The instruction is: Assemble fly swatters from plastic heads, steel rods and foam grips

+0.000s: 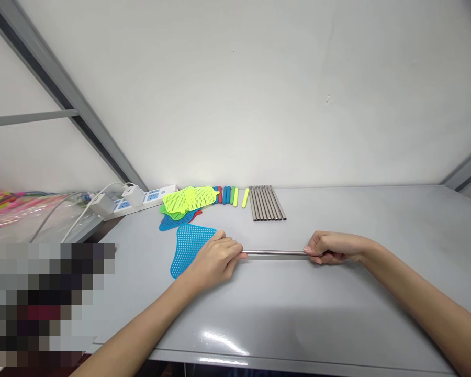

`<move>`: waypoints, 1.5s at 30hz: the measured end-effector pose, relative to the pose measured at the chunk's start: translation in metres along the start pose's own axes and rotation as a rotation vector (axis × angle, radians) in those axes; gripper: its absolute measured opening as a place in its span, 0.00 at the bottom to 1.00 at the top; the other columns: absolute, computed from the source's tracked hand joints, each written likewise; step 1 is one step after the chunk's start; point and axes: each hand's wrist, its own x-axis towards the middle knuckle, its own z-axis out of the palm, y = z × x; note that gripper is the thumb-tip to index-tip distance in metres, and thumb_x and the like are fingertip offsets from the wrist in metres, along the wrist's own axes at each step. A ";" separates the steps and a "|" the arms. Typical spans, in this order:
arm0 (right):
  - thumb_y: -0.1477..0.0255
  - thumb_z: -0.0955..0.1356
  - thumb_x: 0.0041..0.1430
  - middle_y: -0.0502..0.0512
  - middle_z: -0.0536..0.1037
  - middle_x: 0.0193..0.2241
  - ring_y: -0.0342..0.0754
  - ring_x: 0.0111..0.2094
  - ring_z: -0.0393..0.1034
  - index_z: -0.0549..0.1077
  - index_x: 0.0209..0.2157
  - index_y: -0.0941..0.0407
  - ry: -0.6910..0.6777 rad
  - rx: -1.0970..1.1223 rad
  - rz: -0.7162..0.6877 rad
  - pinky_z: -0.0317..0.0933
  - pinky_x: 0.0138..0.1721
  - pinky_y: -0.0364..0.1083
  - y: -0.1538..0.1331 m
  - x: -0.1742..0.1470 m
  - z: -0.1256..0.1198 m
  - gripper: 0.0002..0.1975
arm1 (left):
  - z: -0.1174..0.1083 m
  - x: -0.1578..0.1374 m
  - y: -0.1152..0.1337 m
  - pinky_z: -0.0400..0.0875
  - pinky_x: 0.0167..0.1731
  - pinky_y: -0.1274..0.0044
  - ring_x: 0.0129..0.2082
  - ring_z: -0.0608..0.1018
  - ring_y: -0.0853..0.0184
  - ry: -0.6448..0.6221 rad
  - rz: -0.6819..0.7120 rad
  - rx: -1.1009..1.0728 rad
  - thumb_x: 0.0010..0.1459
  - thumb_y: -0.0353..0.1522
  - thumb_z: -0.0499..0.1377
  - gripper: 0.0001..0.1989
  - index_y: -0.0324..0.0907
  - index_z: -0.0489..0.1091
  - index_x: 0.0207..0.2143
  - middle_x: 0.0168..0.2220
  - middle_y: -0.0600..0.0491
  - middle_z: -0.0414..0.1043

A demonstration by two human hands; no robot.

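My left hand [221,255] is closed around the neck of a blue perforated fly swatter head [191,246], where a thin metal rod [275,253] comes out. The joint between the two is hidden under my fingers. At the rod's other end, the fingers of my right hand [328,248] are closed in a pinch, covering its tip. Held level, the rod runs left to right just above the grey table [298,309].
Yellow swatter heads [188,199] overlap green, blue and red ones at the back. Beside them lie several coloured grips [226,195] and a row of metal rods [267,203]. A power strip [153,196] with plugged-in chargers and cables stands left, near plastic-wrapped goods [31,217].
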 end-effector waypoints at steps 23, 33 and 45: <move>0.60 0.60 0.53 0.44 0.54 0.13 0.34 0.13 0.44 0.68 0.23 0.62 0.049 -0.015 -0.124 0.37 0.14 0.39 -0.002 0.003 0.015 0.19 | -0.009 0.004 -0.008 0.55 0.31 0.75 0.21 0.63 0.72 -0.104 -0.105 -0.159 0.58 0.35 0.45 0.14 0.40 0.65 0.25 0.20 0.56 0.64; 0.55 0.63 0.49 0.46 0.60 0.17 0.32 0.12 0.47 0.69 0.27 0.60 0.095 -0.129 -0.128 0.40 0.12 0.37 -0.003 0.006 0.016 0.21 | -0.006 0.005 -0.001 0.56 0.32 0.75 0.24 0.67 0.71 -0.114 -0.123 -0.226 0.59 0.35 0.45 0.14 0.41 0.67 0.28 0.22 0.56 0.66; 0.56 0.64 0.48 0.49 0.61 0.16 0.37 0.18 0.53 0.72 0.23 0.62 0.268 -0.236 -0.176 0.49 0.19 0.38 -0.011 0.002 0.021 0.21 | -0.004 0.006 0.002 0.57 0.32 0.76 0.26 0.68 0.70 -0.131 -0.132 -0.247 0.59 0.36 0.45 0.14 0.41 0.67 0.28 0.22 0.55 0.67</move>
